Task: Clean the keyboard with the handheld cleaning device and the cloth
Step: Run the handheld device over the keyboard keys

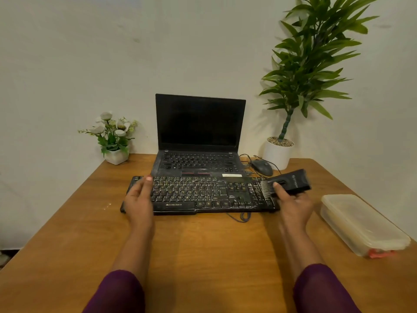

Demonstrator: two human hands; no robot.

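Keyboard (198, 193) centred on wooden desk (203, 245), before open laptop (198, 132). At keyboard's right end, right hand (293, 204), grip closed round handheld cleaning device (291, 182), bristles on keys; at left end, left hand (137, 199) resting, fingers relaxed. Pale wall (90, 64) behind. Right of keyboard, lidded translucent container (361, 222), contents unclear.

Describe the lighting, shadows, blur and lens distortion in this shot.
Head view: warm, soft light; the tall plant throws a faint shadow on the wall; the laptop screen is dark, without glare; the wide lens stretches the table toward the bottom corners; keyboard lettering is soft.
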